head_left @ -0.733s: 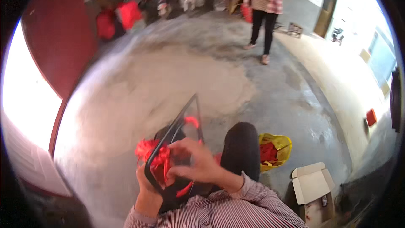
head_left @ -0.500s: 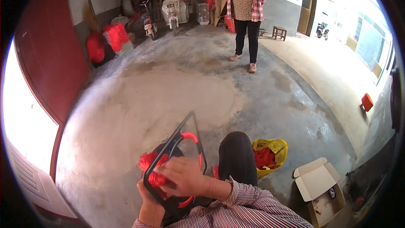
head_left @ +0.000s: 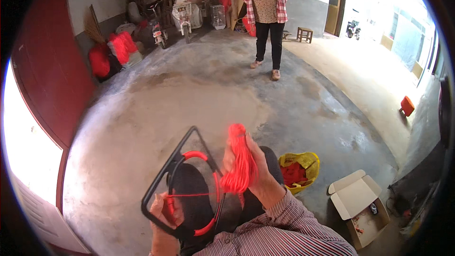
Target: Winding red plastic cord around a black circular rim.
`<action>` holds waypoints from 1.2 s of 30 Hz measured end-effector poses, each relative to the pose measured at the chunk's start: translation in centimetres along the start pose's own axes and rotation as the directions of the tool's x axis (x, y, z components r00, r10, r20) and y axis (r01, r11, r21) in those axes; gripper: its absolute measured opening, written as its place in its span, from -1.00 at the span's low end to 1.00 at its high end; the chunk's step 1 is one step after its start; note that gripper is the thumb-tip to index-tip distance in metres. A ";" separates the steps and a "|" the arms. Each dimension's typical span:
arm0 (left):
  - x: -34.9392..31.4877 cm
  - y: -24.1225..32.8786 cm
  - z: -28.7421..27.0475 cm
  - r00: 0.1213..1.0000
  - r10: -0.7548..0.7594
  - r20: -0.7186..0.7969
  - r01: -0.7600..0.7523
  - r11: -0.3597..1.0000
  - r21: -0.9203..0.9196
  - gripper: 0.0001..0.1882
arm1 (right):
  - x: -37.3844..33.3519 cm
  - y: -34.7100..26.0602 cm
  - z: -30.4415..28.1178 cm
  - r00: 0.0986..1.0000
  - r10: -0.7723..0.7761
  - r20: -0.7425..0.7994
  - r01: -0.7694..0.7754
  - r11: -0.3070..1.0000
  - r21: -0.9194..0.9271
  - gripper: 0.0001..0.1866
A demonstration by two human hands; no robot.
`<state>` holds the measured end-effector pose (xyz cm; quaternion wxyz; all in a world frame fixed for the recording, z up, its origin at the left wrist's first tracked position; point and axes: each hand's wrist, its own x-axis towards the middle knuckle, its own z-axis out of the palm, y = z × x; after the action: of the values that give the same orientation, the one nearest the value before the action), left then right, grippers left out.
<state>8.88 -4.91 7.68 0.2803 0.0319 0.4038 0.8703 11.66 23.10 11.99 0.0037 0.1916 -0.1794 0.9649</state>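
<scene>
My left hand point(head_left: 165, 215) is closed around the lower left side of a black rectangular frame point(head_left: 168, 166), tilted above my lap. Inside this frame is a black ring whose stretches of red cord wrapping point(head_left: 195, 154) show at the top, right side and bottom. My right hand point(head_left: 265, 182) grips a thick bundle of red cord point(head_left: 239, 163) to the right of the frame, held upright. A single red strand point(head_left: 196, 194) runs taut across the ring between the bundle and my left hand. Some red cord also shows at my left fingers.
A yellow bag point(head_left: 310, 168) holding red cord stands right of my knee. Beyond it lies an open cardboard box point(head_left: 353, 199). A person point(head_left: 268, 14) in a checked shirt stands ahead. Parked two-wheelers point(head_left: 185, 16) and red bundles point(head_left: 124, 47) are at the back left.
My right hand has moved right, away from the frame, with the red cord bundle. The strand now stretches across the ring. The frame has shifted slightly left.
</scene>
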 end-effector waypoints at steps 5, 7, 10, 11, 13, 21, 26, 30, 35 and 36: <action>0.0 0.8 -0.3 0.992 -0.057 -0.115 0.058 0.998 0.002 -0.62 | -4.2 1.1 -2.5 0.934 0.114 -0.339 -0.202 0.950 -0.238 -0.54; -0.1 0.8 -0.1 0.989 -0.059 -0.132 0.063 0.998 0.021 -0.65 | -5.1 1.8 -3.9 0.891 0.144 -0.430 -0.249 0.948 -0.198 -0.56; -0.1 0.8 -0.3 0.984 -0.111 -0.140 0.106 0.994 -0.041 -0.67 | -5.7 2.9 -6.3 0.822 -0.020 -0.569 -0.242 0.893 -0.380 -0.64; -0.2 0.9 -0.5 0.982 -0.152 -0.113 0.140 0.985 -0.102 -0.66 | -5.8 3.4 -7.0 0.876 -0.161 -0.455 -0.244 0.665 -0.706 -0.61; -0.2 1.3 -0.7 0.983 -0.182 -0.011 0.181 0.982 -0.048 -0.63 | -6.4 4.4 -7.8 0.927 -0.246 -0.282 -0.193 0.330 -0.924 -0.58; -2.1 0.1 4.1 0.999 0.021 0.037 -0.028 0.976 0.214 -0.53 | -4.8 8.6 -8.3 0.949 0.136 -0.284 -0.196 -0.452 -0.870 -0.47; -2.9 -1.1 6.1 0.994 0.019 0.107 -0.046 0.965 0.257 -0.48 | 1.2 9.7 -6.1 0.994 -0.007 -0.105 -0.062 0.769 -0.636 -0.55; -2.4 -1.5 6.9 0.890 -0.130 0.437 0.264 0.929 -0.260 -0.24 | 3.3 9.2 -2.8 0.945 0.295 0.141 -0.166 0.804 -0.571 -0.59; -2.1 -2.8 7.2 0.984 0.137 -0.117 -0.129 0.989 0.075 -0.34 | 2.9 8.1 -1.7 0.854 0.303 0.423 0.094 0.709 -0.699 -0.66; -2.1 -2.4 6.8 0.999 0.038 -0.023 -0.039 0.999 -0.039 -0.35 | 2.2 7.8 -1.8 0.946 0.263 0.189 -0.062 0.721 -0.690 -0.61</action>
<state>13.65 -0.08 10.84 0.2598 0.0246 0.3891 0.8835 8.33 16.27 8.53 -0.0373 0.2918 -0.5321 0.7939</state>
